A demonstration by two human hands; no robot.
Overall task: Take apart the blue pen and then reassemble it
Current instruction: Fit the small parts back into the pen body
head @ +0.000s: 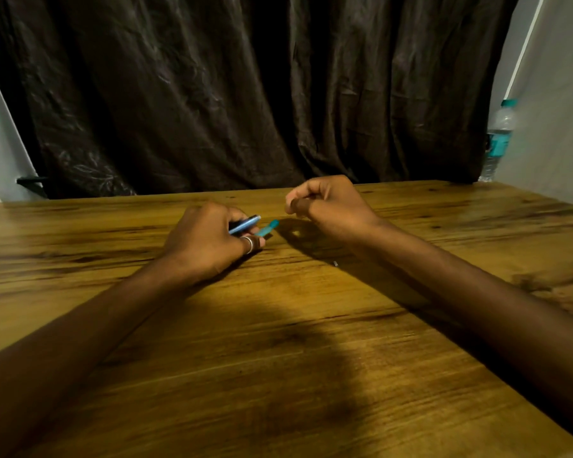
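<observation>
My left hand (209, 241) rests on the wooden table (278, 342) and grips two parts of the blue pen. One is the blue barrel (245, 224), which points up and to the right. Below it a lighter turquoise piece (267, 227) sticks out from my fingers. A ring sits on one finger of that hand. My right hand (325, 206) hovers just to the right of the pen parts, fingers curled and thumb pinched against the forefinger. I cannot tell whether something small is held in that pinch. A tiny pale piece (335, 263) lies on the table by my right forearm.
A dark curtain (245, 94) hangs behind the table's far edge. A clear water bottle (498, 140) with a teal cap and label stands at the far right corner next to a white wall.
</observation>
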